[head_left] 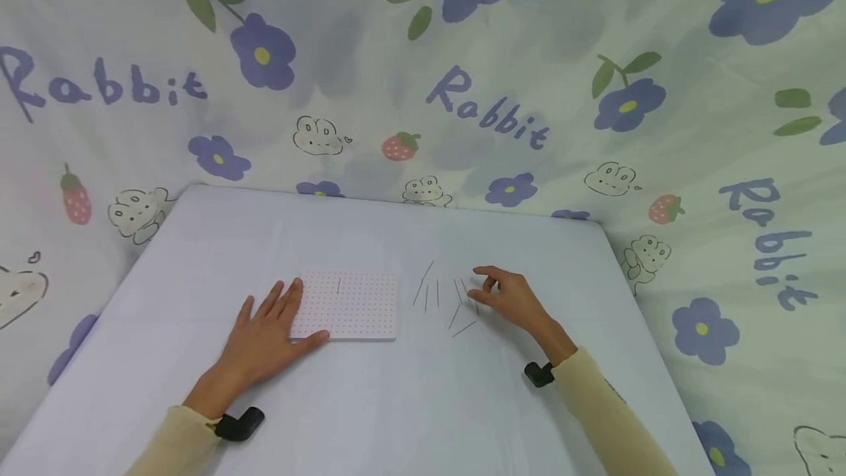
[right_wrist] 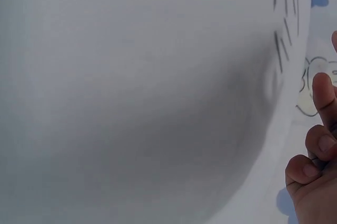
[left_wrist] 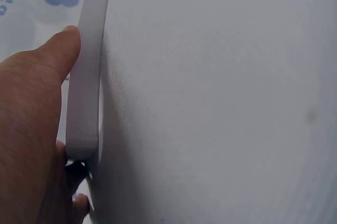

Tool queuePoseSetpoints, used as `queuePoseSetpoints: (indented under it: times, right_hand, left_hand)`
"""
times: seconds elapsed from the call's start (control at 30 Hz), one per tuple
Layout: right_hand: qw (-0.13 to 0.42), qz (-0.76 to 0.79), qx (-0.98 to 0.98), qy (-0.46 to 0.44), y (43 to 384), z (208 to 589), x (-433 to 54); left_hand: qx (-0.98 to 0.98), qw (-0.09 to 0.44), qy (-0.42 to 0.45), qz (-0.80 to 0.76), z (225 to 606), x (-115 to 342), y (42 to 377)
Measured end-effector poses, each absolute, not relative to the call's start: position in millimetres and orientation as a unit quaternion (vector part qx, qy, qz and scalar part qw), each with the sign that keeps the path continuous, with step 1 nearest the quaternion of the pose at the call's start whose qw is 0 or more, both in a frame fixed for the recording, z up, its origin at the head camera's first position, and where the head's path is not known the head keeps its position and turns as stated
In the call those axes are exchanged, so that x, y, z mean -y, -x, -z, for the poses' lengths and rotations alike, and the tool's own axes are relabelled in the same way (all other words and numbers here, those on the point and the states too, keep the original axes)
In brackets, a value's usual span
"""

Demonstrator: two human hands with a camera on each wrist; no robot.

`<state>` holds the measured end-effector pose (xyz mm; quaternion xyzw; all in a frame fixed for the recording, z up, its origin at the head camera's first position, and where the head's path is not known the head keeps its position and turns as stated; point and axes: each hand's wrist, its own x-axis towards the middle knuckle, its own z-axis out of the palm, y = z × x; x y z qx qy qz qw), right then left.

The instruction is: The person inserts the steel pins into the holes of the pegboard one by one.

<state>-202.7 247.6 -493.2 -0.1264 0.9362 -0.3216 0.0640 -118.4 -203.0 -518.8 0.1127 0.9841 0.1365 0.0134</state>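
A white board (head_left: 363,318) covered in rows of small dots lies left of the table's middle. My left hand (head_left: 261,340) rests at its left side, fingers spread, the thumb along the near edge. In the left wrist view that thumb touches the board's side (left_wrist: 87,87). One thin dark stick (head_left: 339,286) is on the board; whether it stands in a hole I cannot tell. Several similar thin sticks (head_left: 438,294) lie scattered right of the board. Over the rightmost ones hovers my right hand (head_left: 515,303), thumb and index finger apart, other fingers curled, with nothing visibly held.
A white cloth covers the table (head_left: 370,410). Behind it hangs a curtain (head_left: 357,42) printed with flowers and rabbits, which continues along both sides. Black wrist cameras (head_left: 241,424) sit at both cuffs.
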Motion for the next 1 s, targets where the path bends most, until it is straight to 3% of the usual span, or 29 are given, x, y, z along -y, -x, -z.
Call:
queuePoseSetpoints:
  times: [1.0]
  right_hand:
    - [0.079, 0.272, -0.954, 0.095, 191.1, 509.1, -246.9]
  left_hand:
    - [-0.985, 0.001, -0.113, -0.131, 522.0, 204.3, 118.2]
